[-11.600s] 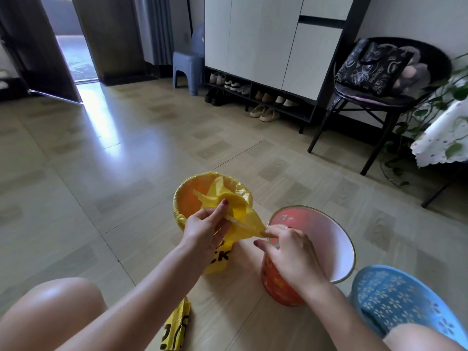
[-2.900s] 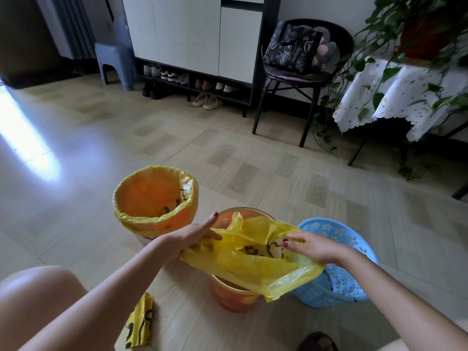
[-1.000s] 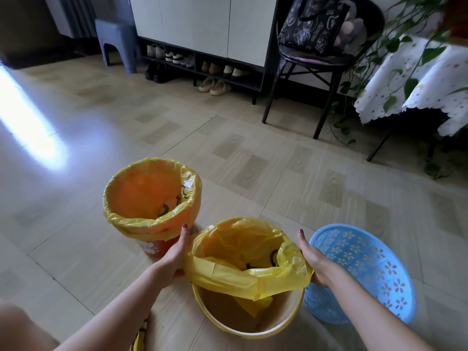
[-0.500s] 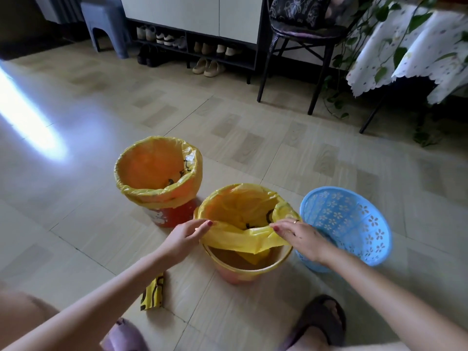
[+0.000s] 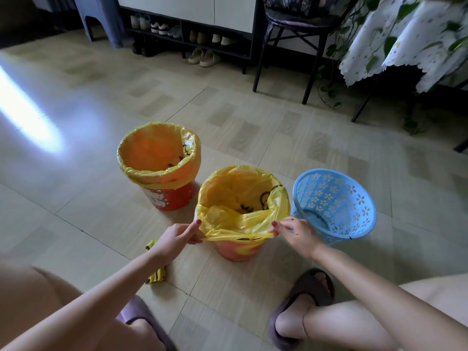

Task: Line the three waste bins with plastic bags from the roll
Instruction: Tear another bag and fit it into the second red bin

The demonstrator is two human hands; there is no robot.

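Observation:
Three bins stand on the floor. The left red bin point(image 5: 172, 197) carries a yellow bag folded over its rim. Over the middle orange bin point(image 5: 236, 250) lies a second yellow bag point(image 5: 243, 198), its near edge stretched taut below the rim. My left hand point(image 5: 177, 236) pinches that edge on the left, my right hand point(image 5: 295, 231) pinches it on the right. The blue lattice bin point(image 5: 336, 201) on the right has no bag. The yellow bag roll point(image 5: 157, 273) lies on the floor, partly hidden under my left forearm.
My feet in purple slippers point(image 5: 301, 297) rest on the tiles close to the bins. Behind stand a black chair point(image 5: 293, 26), a shoe rack point(image 5: 187, 34), a grey stool point(image 5: 98, 19) and a table with a white cloth point(image 5: 405, 39) and trailing plants.
Both hands have drawn the bag's near edge down over the middle bin's front rim. The view has pulled back and higher, showing my knees and slippers.

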